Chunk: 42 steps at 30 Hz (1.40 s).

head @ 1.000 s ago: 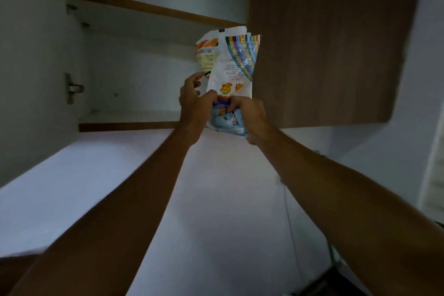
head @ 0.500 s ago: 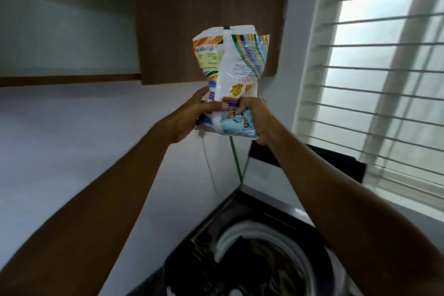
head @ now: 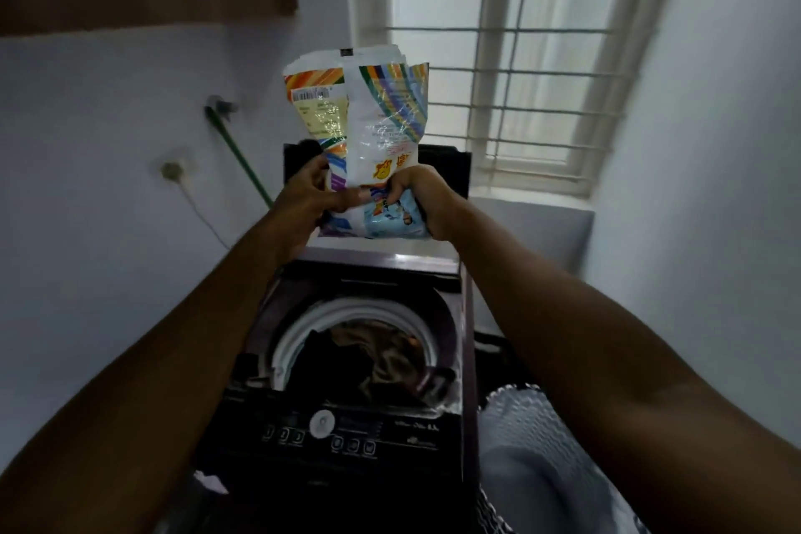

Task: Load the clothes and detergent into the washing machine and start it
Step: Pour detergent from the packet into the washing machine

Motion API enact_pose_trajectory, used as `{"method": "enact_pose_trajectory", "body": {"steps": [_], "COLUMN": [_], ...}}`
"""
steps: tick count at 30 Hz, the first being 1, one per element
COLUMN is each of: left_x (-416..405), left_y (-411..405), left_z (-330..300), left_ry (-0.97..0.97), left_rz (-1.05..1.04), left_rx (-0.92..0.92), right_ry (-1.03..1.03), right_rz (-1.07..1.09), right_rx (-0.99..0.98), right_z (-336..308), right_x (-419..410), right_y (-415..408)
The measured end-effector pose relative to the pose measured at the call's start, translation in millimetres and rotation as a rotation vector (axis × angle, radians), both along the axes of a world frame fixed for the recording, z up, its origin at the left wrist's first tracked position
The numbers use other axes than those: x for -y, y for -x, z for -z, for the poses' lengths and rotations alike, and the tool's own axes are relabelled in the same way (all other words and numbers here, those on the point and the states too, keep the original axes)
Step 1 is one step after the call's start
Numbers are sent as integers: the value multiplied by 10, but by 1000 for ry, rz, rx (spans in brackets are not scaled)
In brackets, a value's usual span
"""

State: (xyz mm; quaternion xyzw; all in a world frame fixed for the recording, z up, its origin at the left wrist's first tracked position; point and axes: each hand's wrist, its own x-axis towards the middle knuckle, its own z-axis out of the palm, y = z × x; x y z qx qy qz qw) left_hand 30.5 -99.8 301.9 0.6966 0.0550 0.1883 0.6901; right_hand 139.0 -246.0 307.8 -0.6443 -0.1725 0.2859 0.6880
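Detergent packet (head: 368,130), crinkled glossy plastic with its top open, held upright above the washing machine (head: 346,360); left hand (head: 303,197) and right hand (head: 418,197) fingers clenched around its lower half; dark clothes (head: 359,364) fill the round drum.

Detergent packet (head: 372,134): white plastic with multicoloured stripes and a barcode panel, crumpled, held upright with its torn top edge uppermost, above the rear of the machine. Washing machine (head: 346,438): dark top-loader, lid raised at the back, drum opening exposed with a white inner ring. Clothes (head: 368,364): dark and brownish garments lying inside the drum. Control panel at the front edge carries a round dial and small buttons.
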Motion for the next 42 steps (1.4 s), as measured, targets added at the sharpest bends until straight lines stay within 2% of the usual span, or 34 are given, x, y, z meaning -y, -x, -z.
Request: {"method": "enact_pose_trajectory", "body": {"steps": [4, 10, 19, 27, 30, 36, 42], "left_x": [7, -8, 164, 420, 529, 703, 816], "left_y": [-255, -466, -463, -472, -461, -408, -392], "left_z": [277, 650, 1239, 1633, 1793, 2131, 2303], "left_ry": [-55, -61, 4, 5, 41, 137, 240], "left_rz": [149, 333, 395, 407, 335, 335, 268], "left_rx": [-63, -133, -187, -252, -293, -419, -503], "right_ry": [34, 118, 219, 211, 218, 228, 244], "right_rz": [134, 209, 306, 460, 462, 429, 663], "right_rx": [-10, -86, -165, -178, -191, -170, -149], "right_z": [251, 652, 1185, 1631, 1745, 2022, 2183], "right_x": [142, 254, 448, 764, 871, 1092, 1043], "right_y": [-92, -109, 100, 200, 270, 466, 572]}}
